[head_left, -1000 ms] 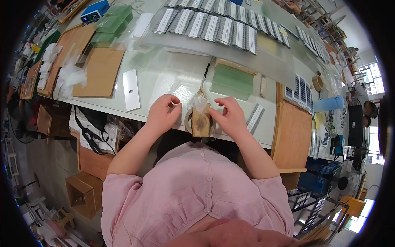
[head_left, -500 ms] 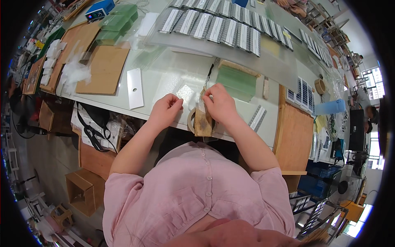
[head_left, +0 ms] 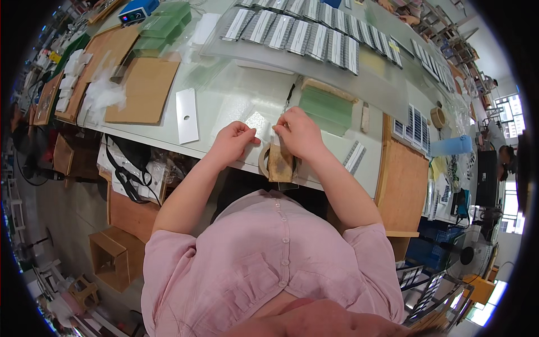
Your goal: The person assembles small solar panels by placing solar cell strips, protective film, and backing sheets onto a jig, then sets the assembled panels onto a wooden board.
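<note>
1. Cardboard sheet lies flat on the left part of the worktop, with crumpled translucent plastic along its left side.
2. White plate, rectangular with a small hole, lies near the front edge, between the cardboard and the left hand.
3. Left hand is over the front of the worktop, fingers curled and thumb near the fingertips; whether this grip holds anything, I cannot tell.
4. Pale ring shows at the left side of the brown block, partly covered by it.
5. Brown block, worn and stained, is at the front edge of the worktop, between the hands and nearer the right one.
6. Right hand is at the block's far end, thumb and fingertips drawn close; what may be pinched there is too small to tell.
7. Green translucent stack stands just beyond the right hand, a pale strip along its far edge.
8. Grey slotted piece lies right of the right forearm.
9. Wooden board is farther right, and past it a blue cylinder lies on its side.
</note>
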{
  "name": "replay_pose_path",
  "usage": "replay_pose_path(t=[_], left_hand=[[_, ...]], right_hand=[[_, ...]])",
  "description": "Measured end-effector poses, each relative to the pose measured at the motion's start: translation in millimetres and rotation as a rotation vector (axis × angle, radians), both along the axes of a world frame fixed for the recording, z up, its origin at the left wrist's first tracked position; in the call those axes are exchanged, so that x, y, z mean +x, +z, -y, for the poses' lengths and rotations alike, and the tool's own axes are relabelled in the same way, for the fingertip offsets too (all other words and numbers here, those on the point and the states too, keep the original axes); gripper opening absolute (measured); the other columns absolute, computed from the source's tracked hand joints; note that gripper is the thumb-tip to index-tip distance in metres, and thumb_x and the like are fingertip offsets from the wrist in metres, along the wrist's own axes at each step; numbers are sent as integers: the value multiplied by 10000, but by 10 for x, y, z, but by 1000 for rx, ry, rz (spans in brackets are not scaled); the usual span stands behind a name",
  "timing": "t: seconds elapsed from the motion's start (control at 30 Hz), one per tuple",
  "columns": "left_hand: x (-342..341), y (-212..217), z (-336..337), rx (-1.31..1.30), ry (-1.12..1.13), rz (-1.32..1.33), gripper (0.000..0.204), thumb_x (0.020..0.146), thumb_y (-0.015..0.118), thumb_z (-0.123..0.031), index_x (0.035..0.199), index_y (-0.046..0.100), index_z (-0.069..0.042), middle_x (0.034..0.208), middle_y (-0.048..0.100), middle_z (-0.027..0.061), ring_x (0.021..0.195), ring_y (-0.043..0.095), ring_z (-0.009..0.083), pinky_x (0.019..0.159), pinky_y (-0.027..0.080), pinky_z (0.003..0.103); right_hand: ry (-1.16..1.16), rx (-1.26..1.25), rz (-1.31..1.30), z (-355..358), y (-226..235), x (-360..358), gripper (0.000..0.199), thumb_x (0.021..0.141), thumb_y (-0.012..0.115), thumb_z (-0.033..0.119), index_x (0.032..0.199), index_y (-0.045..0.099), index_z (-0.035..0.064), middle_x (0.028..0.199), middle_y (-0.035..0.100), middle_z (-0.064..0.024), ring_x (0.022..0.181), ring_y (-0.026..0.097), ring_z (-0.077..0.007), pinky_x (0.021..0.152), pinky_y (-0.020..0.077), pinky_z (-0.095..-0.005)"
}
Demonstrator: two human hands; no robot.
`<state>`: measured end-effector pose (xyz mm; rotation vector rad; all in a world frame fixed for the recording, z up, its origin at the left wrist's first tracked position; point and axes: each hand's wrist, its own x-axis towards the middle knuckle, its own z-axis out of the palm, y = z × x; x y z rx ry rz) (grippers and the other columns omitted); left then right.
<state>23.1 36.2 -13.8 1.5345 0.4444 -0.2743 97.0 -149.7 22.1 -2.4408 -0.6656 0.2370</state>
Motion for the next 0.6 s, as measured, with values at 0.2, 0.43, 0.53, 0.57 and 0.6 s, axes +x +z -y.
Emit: replay_pose_path(t=[0.2,0.43,0.53,0.57,0.6], left_hand=[[1,131,-65,-114,3,-22,277,918,577,-319,933,542,-45,825,692,78,481,447,65,436,365,220],[121,419,73,-456,213,-9,279,902,625,-299,872,459,-76,909,679,80,769,637,136,545,417,216],[213,408,139,-424,258,102,244,865,664,-199,846,447,-90,870,672,62,762,636,129,566,424,223],[222,397,165,-425,258,100,244,865,664,-199,846,447,-90,870,672,62,762,636,129,566,424,223],[231,383,200,-307,208,181,233,842,672,-164,844,454,-84,853,668,55,749,629,119,573,431,227]], right_hand=[[-31,270,-207,-75,105,-36,142,851,648,176,884,607,44,838,611,-46,733,585,-160,682,472,-293],[-150,772,-726,99,410,-213,153,880,633,92,988,580,-2,800,632,-40,642,556,-70,568,438,-203],[-223,783,-800,271,421,-352,223,867,637,64,1062,549,0,793,638,-49,614,564,-80,519,420,-197],[-225,782,-802,323,386,-404,223,867,637,64,1062,549,0,793,638,-49,614,564,-80,519,420,-197],[-294,807,-832,384,324,-462,265,858,642,53,1092,531,1,793,640,-56,597,563,-85,506,418,-199]])
